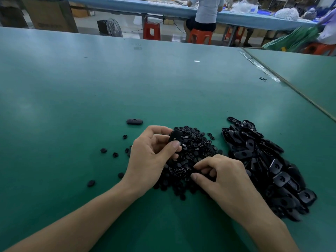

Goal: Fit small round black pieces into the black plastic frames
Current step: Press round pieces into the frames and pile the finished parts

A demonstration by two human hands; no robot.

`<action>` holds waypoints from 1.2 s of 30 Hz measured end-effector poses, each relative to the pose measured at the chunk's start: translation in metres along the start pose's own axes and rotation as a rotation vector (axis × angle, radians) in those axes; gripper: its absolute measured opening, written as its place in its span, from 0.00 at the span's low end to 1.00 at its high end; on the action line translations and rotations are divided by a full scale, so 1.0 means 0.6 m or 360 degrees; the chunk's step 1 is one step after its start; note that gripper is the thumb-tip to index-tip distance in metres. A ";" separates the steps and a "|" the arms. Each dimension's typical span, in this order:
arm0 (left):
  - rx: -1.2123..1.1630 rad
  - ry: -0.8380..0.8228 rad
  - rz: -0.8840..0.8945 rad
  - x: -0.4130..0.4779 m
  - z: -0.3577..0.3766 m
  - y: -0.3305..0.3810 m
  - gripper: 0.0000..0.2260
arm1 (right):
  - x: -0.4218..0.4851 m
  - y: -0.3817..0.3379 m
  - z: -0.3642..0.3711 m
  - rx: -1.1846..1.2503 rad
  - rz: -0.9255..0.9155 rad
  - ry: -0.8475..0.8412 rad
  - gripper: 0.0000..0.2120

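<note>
Head camera looks forward-down, close over table (76, 99).

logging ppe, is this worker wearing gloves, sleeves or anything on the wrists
No. The left hand and right hand are bare, without gloves. Both forearms are uncovered as far as the frame shows; no sleeve, watch, ring or band is visible.

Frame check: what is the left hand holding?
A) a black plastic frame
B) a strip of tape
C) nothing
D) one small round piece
A: the left hand grips a black plastic frame between thumb and fingers, above the pile of round pieces.
</note>
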State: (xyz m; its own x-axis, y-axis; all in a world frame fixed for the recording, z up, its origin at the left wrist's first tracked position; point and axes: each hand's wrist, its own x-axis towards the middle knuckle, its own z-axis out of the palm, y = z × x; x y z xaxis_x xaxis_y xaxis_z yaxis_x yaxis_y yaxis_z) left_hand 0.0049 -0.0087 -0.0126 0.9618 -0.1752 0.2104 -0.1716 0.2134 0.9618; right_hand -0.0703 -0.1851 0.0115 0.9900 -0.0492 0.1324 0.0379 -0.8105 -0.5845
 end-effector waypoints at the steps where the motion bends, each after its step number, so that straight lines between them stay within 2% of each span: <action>1: -0.0004 -0.0006 0.0004 0.000 0.000 -0.001 0.11 | 0.000 0.001 -0.001 -0.0004 0.0011 0.0005 0.04; 7: 0.0055 -0.0042 0.0020 0.001 0.001 -0.004 0.17 | 0.003 0.004 0.008 0.0014 0.0015 0.0075 0.03; 12: 0.0046 -0.0082 0.0005 -0.001 0.002 0.004 0.17 | 0.008 -0.002 0.011 0.0194 -0.0110 0.0379 0.06; 15: 0.0053 -0.0105 -0.0011 -0.003 0.003 0.009 0.12 | 0.007 -0.010 0.011 0.0440 -0.0102 0.0459 0.07; 18: 0.0106 -0.0105 -0.0018 -0.005 0.001 0.009 0.08 | 0.005 -0.015 0.011 0.0525 -0.0079 0.0507 0.07; 21: 0.0152 -0.0156 -0.0004 -0.006 0.000 0.010 0.08 | 0.005 -0.016 0.010 0.0552 -0.0070 0.0508 0.06; 27: 0.0210 -0.0195 -0.0009 -0.007 0.004 0.009 0.09 | 0.005 -0.021 0.014 0.0450 -0.0163 0.0477 0.12; 32: 0.0250 -0.0204 0.0010 -0.009 0.007 0.012 0.09 | 0.004 -0.022 0.016 0.0581 -0.0072 0.0475 0.08; 36: 0.0247 -0.0223 0.0035 -0.011 0.008 0.013 0.08 | 0.003 -0.027 0.019 0.0607 -0.0076 0.0479 0.11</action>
State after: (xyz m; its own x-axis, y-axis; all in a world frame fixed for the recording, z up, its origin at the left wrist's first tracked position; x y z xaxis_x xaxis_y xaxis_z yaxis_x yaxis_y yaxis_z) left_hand -0.0038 -0.0106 -0.0057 0.9201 -0.3066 0.2436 -0.2335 0.0697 0.9698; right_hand -0.0676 -0.1655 0.0121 0.9047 -0.2293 0.3590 0.1853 -0.5470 -0.8164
